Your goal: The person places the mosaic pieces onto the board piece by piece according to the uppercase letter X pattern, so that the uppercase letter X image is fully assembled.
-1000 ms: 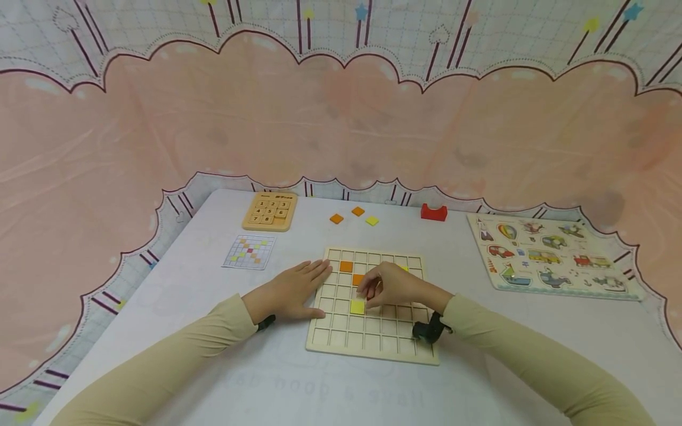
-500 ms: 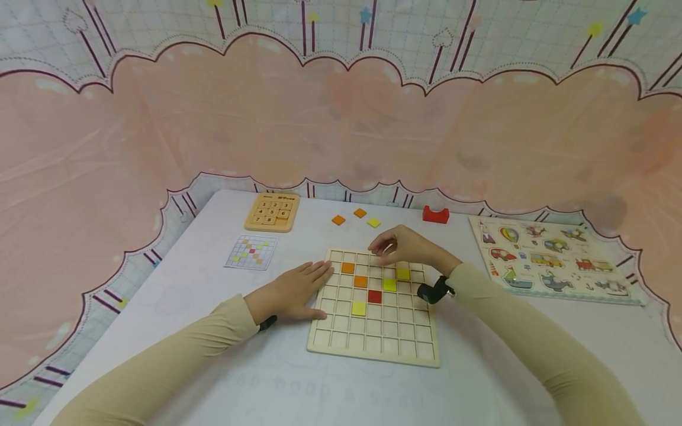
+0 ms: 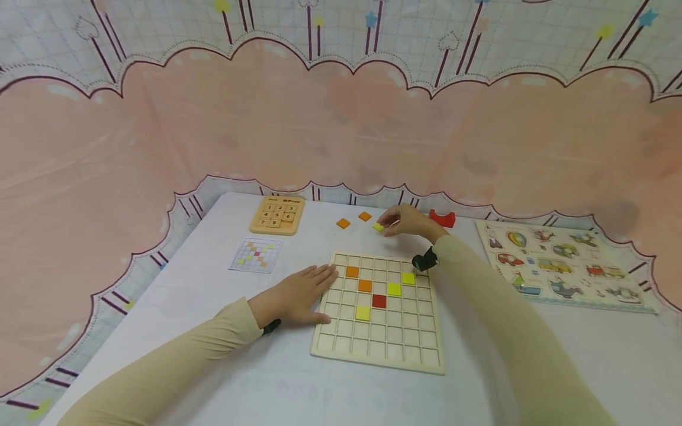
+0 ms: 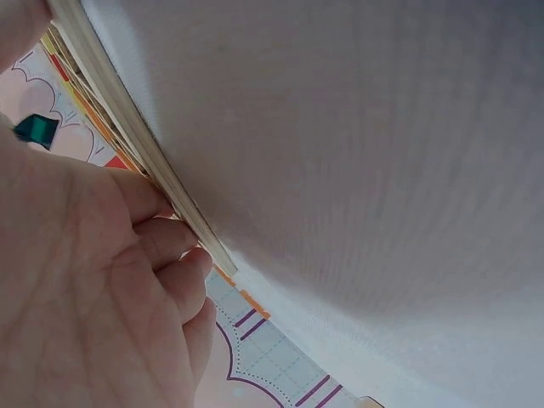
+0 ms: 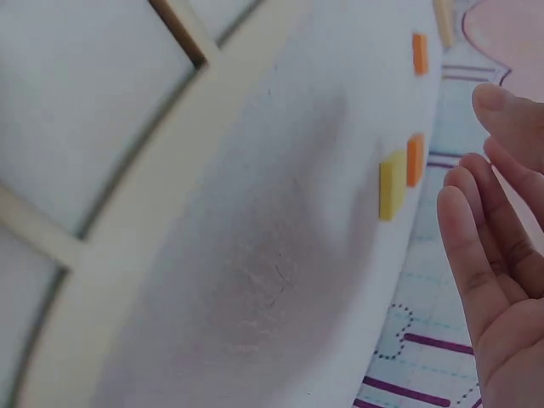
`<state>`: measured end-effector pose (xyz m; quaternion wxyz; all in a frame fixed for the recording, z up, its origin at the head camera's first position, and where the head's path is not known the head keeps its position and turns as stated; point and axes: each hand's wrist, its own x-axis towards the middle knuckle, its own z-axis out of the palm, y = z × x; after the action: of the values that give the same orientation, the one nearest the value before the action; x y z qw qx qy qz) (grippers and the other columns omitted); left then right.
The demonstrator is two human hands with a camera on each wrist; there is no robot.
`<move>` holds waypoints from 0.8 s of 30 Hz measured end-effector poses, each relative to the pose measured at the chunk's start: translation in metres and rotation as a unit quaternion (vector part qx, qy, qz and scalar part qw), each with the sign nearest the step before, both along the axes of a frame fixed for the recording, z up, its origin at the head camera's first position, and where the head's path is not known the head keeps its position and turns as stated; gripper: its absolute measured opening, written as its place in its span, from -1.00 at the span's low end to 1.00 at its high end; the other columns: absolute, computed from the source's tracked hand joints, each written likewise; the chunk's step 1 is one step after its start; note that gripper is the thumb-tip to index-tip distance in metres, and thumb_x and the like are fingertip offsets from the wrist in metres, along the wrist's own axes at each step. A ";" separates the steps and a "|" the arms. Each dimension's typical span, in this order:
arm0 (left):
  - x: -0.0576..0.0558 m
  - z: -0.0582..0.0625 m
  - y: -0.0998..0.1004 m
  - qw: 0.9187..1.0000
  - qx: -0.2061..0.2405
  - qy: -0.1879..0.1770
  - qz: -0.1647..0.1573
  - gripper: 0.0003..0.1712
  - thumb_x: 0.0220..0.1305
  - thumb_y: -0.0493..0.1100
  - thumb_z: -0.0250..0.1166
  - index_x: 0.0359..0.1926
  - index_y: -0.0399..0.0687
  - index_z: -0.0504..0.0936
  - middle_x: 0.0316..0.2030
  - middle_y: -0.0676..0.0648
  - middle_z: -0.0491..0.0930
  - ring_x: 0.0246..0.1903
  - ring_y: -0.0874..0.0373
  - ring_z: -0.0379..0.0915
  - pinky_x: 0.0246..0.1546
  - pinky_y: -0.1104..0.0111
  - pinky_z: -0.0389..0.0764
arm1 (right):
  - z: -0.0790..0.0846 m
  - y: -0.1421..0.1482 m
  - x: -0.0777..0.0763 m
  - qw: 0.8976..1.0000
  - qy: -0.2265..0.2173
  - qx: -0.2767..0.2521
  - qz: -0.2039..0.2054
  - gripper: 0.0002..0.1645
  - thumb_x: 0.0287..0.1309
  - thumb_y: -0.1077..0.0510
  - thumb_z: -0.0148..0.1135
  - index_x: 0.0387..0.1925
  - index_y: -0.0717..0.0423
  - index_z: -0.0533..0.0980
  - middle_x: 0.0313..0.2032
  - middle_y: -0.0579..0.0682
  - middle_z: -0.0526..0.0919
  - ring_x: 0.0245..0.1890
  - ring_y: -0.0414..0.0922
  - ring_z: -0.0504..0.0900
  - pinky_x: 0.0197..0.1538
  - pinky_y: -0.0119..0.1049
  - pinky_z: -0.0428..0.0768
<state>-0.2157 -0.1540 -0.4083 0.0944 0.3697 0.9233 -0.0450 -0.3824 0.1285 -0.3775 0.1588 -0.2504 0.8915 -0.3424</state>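
My left hand (image 3: pixel 295 296) rests flat on the left border of a wooden grid board (image 3: pixel 369 348), fingers straight. In the left wrist view, its fingertips touch the board's edge (image 4: pixel 157 174). Beyond the board, my right hand (image 3: pixel 408 220) hovers at a loose yellow tile (image 3: pixel 377 226), thumb and fingers apart. A gap shows between that hand (image 5: pixel 506 246) and the yellow tile (image 5: pixel 392 185) in the right wrist view. On the grid sit two orange tiles, a red tile (image 3: pixel 379 301) and several yellow ones. Two loose orange tiles (image 3: pixel 343 223) lie left of the yellow one.
A pattern card (image 3: pixel 257 255) lies left of the board, with a wooden number puzzle (image 3: pixel 277 215) behind it. A red notched block (image 3: pixel 442 218) stands behind my right hand. A picture puzzle board (image 3: pixel 565 263) lies at the right.
My right hand has moved from over the grid out to the loose yellow tile beyond it, uncovering the tiles on the board. My left hand has stayed at the board's edge.
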 end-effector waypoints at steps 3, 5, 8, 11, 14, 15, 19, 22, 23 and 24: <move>0.001 0.000 0.000 1.000 -0.002 0.001 0.005 0.09 0.20 0.43 0.00 0.45 -0.24 -0.06 0.47 -0.18 -0.08 0.47 -0.03 -0.15 0.47 0.17 -0.02 | -0.004 -0.001 -0.011 1.000 -0.011 0.003 -0.008 -0.56 0.04 0.26 0.34 0.01 0.24 0.55 -0.02 0.19 0.62 -0.05 0.01 0.55 0.16 -0.13 0.55; 0.001 0.001 0.000 1.000 -0.004 0.001 0.008 0.09 0.19 0.43 0.01 0.45 -0.23 -0.06 0.47 -0.18 -0.08 0.47 -0.02 -0.15 0.47 0.17 -0.02 | -0.006 -0.002 -0.016 1.000 -0.013 0.006 -0.011 -0.55 0.03 0.26 0.35 0.01 0.25 0.55 -0.01 0.20 0.61 -0.05 0.01 0.55 0.17 -0.13 0.55; 0.001 0.000 0.001 1.000 -0.004 0.000 0.010 0.09 0.19 0.43 0.01 0.45 -0.23 -0.06 0.47 -0.17 -0.09 0.47 -0.02 -0.16 0.48 0.17 -0.03 | -0.009 -0.002 -0.020 1.000 -0.010 0.013 -0.015 -0.54 0.03 0.27 0.35 0.02 0.27 0.54 -0.01 0.22 0.61 -0.04 0.03 0.55 0.18 -0.11 0.53; 0.001 -0.001 0.001 1.000 -0.006 0.002 0.009 0.10 0.19 0.44 0.01 0.46 -0.22 -0.06 0.47 -0.17 -0.09 0.47 -0.01 -0.16 0.48 0.18 -0.03 | -0.013 -0.002 -0.023 1.000 -0.006 0.015 -0.016 -0.53 0.02 0.28 0.35 0.03 0.29 0.53 0.00 0.23 0.61 -0.02 0.06 0.55 0.19 -0.10 0.52; 0.000 -0.002 0.001 1.000 -0.007 0.005 0.008 0.10 0.19 0.44 0.00 0.46 -0.22 -0.06 0.47 -0.17 -0.08 0.47 -0.01 -0.15 0.47 0.18 -0.02 | -0.016 -0.003 -0.025 1.000 -0.002 0.018 -0.016 -0.53 0.03 0.29 0.34 0.03 0.29 0.53 0.02 0.23 0.60 -0.01 0.06 0.54 0.20 -0.11 0.51; 0.000 -0.002 0.001 1.000 -0.008 0.006 0.008 0.10 0.19 0.44 0.00 0.46 -0.22 -0.06 0.47 -0.17 -0.08 0.47 -0.01 -0.15 0.47 0.18 -0.02 | -0.017 -0.003 -0.026 1.000 -0.002 0.020 -0.015 -0.54 0.04 0.29 0.33 0.04 0.29 0.52 0.02 0.23 0.60 -0.01 0.05 0.54 0.20 -0.11 0.51; -0.001 -0.003 0.001 1.000 -0.011 0.007 0.010 0.10 0.18 0.45 -0.01 0.46 -0.21 -0.07 0.48 -0.16 -0.09 0.47 0.00 -0.16 0.48 0.18 -0.02 | -0.017 -0.005 -0.026 1.000 0.000 0.028 -0.005 -0.57 0.05 0.28 0.33 0.02 0.25 0.55 -0.02 0.19 0.63 -0.07 0.01 0.55 0.17 -0.15 0.54; -0.001 -0.002 0.001 1.000 -0.014 0.007 0.011 0.11 0.18 0.46 -0.01 0.46 -0.20 -0.08 0.48 -0.15 -0.10 0.47 0.00 -0.17 0.48 0.19 -0.03 | -0.017 -0.005 -0.025 0.999 -0.007 0.031 0.008 -0.60 0.04 0.28 0.33 -0.01 0.21 0.58 -0.07 0.15 0.65 -0.12 -0.03 0.54 0.11 -0.20 0.56; 0.000 -0.002 0.001 1.000 -0.016 0.007 0.011 0.11 0.18 0.46 -0.02 0.46 -0.20 -0.08 0.48 -0.15 -0.10 0.47 0.01 -0.17 0.48 0.19 -0.03 | -0.016 -0.005 -0.025 0.999 -0.008 0.033 0.014 -0.60 0.04 0.28 0.33 -0.02 0.20 0.59 -0.07 0.14 0.66 -0.13 -0.05 0.54 0.10 -0.22 0.56; 0.000 -0.002 0.001 1.000 -0.016 0.008 0.010 0.10 0.18 0.46 -0.01 0.46 -0.20 -0.07 0.48 -0.15 -0.10 0.47 0.01 -0.17 0.48 0.19 -0.03 | -0.016 -0.006 -0.025 0.999 -0.012 0.035 0.022 -0.61 0.05 0.28 0.33 -0.02 0.20 0.59 -0.07 0.14 0.66 -0.13 -0.05 0.55 0.10 -0.22 0.57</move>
<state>-0.2161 -0.1526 -0.4100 0.0931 0.3582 0.9269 -0.0618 -0.4074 0.1230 -0.3940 0.1853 -0.2603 0.8952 -0.3107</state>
